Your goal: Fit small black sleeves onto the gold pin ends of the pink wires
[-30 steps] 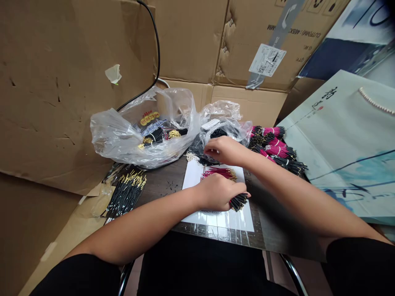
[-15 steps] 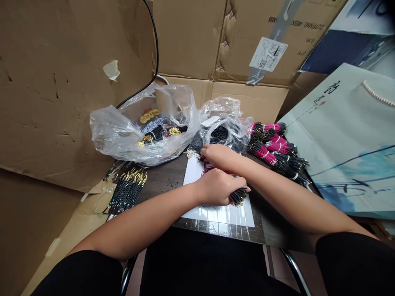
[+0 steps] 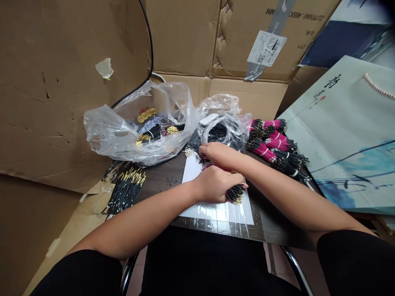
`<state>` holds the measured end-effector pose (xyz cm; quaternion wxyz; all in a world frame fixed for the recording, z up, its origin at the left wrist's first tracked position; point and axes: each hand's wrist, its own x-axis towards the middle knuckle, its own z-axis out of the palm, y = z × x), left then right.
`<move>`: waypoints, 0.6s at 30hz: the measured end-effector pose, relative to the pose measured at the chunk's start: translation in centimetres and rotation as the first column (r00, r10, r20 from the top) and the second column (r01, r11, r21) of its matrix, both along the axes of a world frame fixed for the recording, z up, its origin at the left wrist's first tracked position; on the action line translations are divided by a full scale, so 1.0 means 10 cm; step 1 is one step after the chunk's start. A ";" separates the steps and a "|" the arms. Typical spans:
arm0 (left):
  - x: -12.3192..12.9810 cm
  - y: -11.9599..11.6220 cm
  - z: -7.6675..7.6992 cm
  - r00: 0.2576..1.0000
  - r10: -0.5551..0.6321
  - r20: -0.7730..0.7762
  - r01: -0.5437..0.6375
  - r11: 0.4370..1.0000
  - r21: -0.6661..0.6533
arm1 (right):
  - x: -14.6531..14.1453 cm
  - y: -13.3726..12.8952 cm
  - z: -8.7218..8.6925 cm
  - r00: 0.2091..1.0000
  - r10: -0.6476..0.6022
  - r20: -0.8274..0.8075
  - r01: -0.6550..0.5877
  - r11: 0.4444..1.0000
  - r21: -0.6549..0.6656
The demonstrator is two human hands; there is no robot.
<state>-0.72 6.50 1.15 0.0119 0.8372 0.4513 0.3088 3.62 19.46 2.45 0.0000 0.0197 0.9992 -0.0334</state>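
Note:
My left hand point(image 3: 212, 184) is closed round a bundle of short black and magenta wires point(image 3: 235, 193), whose gold tips stick out on the right. Just above it, my right hand point(image 3: 217, 153) crosses over with its fingers bent together at the bundle's far end. What those fingers hold is hidden. Close to their tips lies a small heap of white rubber bands point(image 3: 191, 153). Beneath both hands is a white printed sheet point(image 3: 191, 209) under clear tape. Behind the right hand, an open plastic bag point(image 3: 203, 133) contains small black pieces.
Banded magenta and black wire bundles point(image 3: 277, 144) are piled at the right, beside a pale paper bag point(image 3: 345, 135). A larger clear bag point(image 3: 108, 131) with gold-tipped bundles stands back left. Loose black wires point(image 3: 125, 191) lie at the left edge. Cardboard walls point(image 3: 182, 37) enclose the table.
The view has shifted slightly. Both hands keep nearly the same places, and the left hand still grips the wire bundle, whose tips are turned a little.

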 end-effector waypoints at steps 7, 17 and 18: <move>-0.02 0.00 0.00 0.999 0.034 0.035 -0.031 0.997 -0.066 | 0.09 0.07 -0.01 0.992 -0.014 -0.126 0.007 0.998 -0.056; 0.00 -0.01 0.07 0.966 0.251 0.068 -0.227 0.941 -0.251 | 1.06 -0.13 0.27 0.650 -0.384 -0.656 0.088 0.895 -0.437; 0.00 -0.01 0.07 0.958 0.276 0.070 -0.248 0.929 -0.273 | 1.14 -0.20 0.26 0.601 -0.432 -0.673 0.108 0.877 -0.468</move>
